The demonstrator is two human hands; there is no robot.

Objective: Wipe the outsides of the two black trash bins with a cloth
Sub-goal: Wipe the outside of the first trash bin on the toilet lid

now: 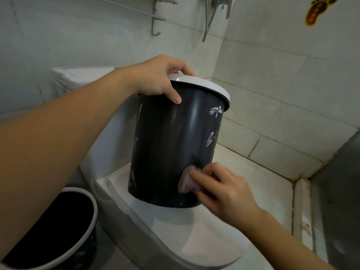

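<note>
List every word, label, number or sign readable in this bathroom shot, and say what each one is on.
No text here can be read for certain.
Red and gold sticker on the wall tile, top right: it bears gold characters, too blurred to read.
Held black bin: white scribbled marks on its side, decoration rather than legible letters.
Small blue tag by the shower fitting: too small to read.
Second bin on the floor: no label visible.

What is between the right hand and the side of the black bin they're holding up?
In the head view, a pale pinkish cloth lies between the right hand and the black bin wall, low down.
</note>
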